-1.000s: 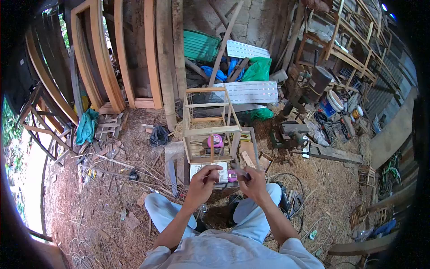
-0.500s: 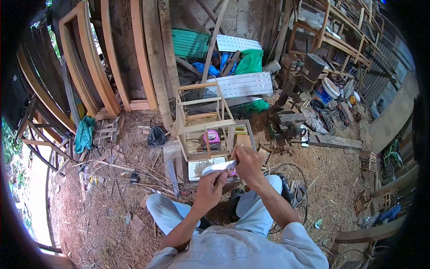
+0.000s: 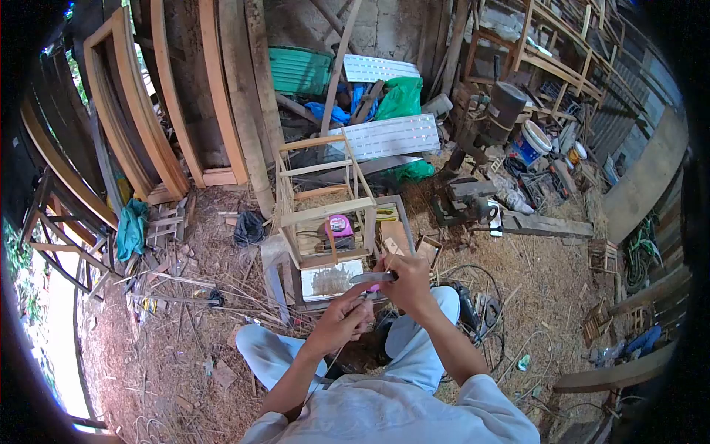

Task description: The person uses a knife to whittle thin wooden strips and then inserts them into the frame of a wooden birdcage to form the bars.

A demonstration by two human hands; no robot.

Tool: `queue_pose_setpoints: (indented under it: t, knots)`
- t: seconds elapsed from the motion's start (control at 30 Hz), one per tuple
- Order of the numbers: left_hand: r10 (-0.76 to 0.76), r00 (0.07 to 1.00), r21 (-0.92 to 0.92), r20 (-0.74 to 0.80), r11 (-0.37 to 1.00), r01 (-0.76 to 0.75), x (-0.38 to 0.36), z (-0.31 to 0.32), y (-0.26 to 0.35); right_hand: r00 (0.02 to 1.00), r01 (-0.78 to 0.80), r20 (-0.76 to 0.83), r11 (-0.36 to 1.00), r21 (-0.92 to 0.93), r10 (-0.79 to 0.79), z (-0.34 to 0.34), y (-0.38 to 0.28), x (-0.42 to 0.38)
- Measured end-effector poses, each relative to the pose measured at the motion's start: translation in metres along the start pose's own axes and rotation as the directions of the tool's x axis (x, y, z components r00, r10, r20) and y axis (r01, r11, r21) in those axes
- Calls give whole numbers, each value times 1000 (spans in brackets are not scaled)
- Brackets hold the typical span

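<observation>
My right hand (image 3: 407,283) is closed round the handle of a knife (image 3: 367,278), its blade pointing left. Just below and left of it, my left hand (image 3: 342,323) is closed on a thin strip, which trails down toward my lap. A small pink item (image 3: 373,288) shows between the two hands; its shape is partly hidden. Beyond the hands stands a small wooden frame (image 3: 329,212), with a pink tape measure (image 3: 339,226) inside it. A worn white board (image 3: 331,280) lies under the frame's near edge.
Long planks (image 3: 224,96) lean at the back left. A green plastic bag (image 3: 399,98) and white panels (image 3: 388,138) lie behind the frame. A metal vise (image 3: 467,201) and a paint bucket (image 3: 534,140) are to the right. Wood shavings and a black cable cover the floor.
My left hand has moved slightly down, and its fingers are curled more. The blade has turned to lie more level. The view has shifted a little, so the surroundings sit further left.
</observation>
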State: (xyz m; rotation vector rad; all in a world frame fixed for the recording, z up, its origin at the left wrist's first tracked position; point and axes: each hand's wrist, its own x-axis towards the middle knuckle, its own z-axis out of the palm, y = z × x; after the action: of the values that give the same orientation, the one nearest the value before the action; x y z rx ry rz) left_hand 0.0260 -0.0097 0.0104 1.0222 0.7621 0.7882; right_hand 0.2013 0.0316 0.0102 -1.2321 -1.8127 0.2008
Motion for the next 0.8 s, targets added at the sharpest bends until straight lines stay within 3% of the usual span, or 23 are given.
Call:
queue_pose_setpoints:
  t: [0.03,0.1,0.17,0.2,0.33,0.4,0.5,0.6,0.67,0.7,0.77,0.8]
  knots:
    - [-39,998,-126,44,991,44,-1,-1,-2,999,46,4,998,-34,-46,0,-1,0]
    - [-63,994,-105,94,992,73,2,-6,-2,996,89,11,994,-63,-89,3,-2,-2]
    - [66,998,-202,2,977,-65,1,2,11,993,112,65,985,-135,-104,8,-1,-3]
    - [57,998,-223,-4,973,-56,2,1,7,992,112,65,985,-133,-104,12,2,-4]
    - [62,998,-155,17,986,-58,1,2,9,994,105,43,973,-206,-98,16,8,-6]
    - [64,998,-13,-13,998,-64,-1,3,3,995,99,23,974,-205,-96,16,5,-5]
    - [60,996,-52,-65,997,-63,0,3,-4,997,73,7,960,-271,-74,14,3,-6]
    - [103,994,-42,-36,994,-105,-6,4,2,998,4,-60,949,-315,-24,13,18,2]
    - [70,997,-57,-21,996,-71,-17,7,1,930,-362,-254,778,-514,265,0,45,17]
    - [35,999,-73,-4,997,-35,-20,8,0,931,-359,-251,778,-515,264,-8,46,16]
    - [31,999,-167,-29,985,-36,-14,2,0,940,-321,-222,886,-335,258,-23,41,17]
    - [20,999,-261,-50,965,-32,-11,-1,0,968,-190,-209,950,-248,139,-23,30,13]
